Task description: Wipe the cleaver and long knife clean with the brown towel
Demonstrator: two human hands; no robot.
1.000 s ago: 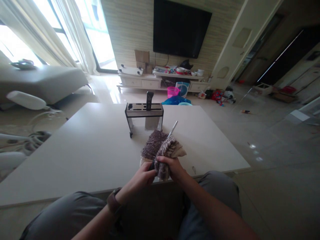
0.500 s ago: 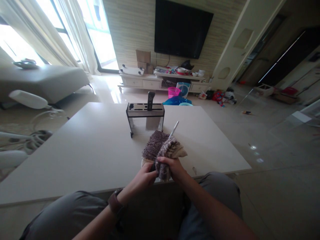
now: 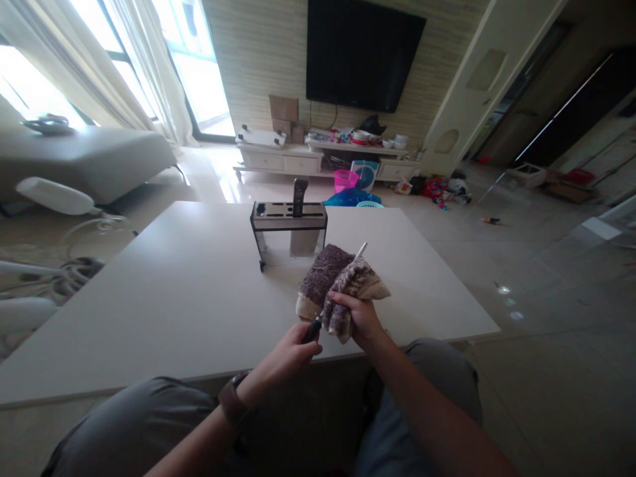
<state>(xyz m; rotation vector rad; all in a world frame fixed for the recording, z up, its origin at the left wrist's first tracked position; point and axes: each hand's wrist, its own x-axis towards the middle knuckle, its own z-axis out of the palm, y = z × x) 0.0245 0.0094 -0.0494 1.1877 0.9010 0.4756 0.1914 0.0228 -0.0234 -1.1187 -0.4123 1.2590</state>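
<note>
Curtains of pale cream fabric [image 3: 132, 73] hang beside bright windows [image 3: 201, 73] at far left. To their right, a broad, white, smooth-topped counter [image 3: 149, 318] stretches before a seated person in grey trousers [image 3: 144, 424]. A silver-and-black slotted knife rack [image 3: 273, 214] stands upright toward the counter's far edge, a broad blade with a black handle [image 3: 299, 197] seated in it. Nearer, the left hand [image 3: 292, 348], a dark brown band [image 3: 232, 397] at its wrist, closes around the black handle of a slim, silver-bladed knife [image 3: 313, 329]. The blade runs into a folded, fuzzy, brown-and-cream cloth [image 3: 322, 275] near the counter's front edge, its tip emerging on the far side; whether the cloth touches the surface cannot be told. At the cloth's right, the right hand [image 3: 360, 317] clasps the folds, thumb on top. Farther right, red and white articles [image 3: 437, 189] lie on the pale, glossy floor [image 3: 536, 291].
</note>
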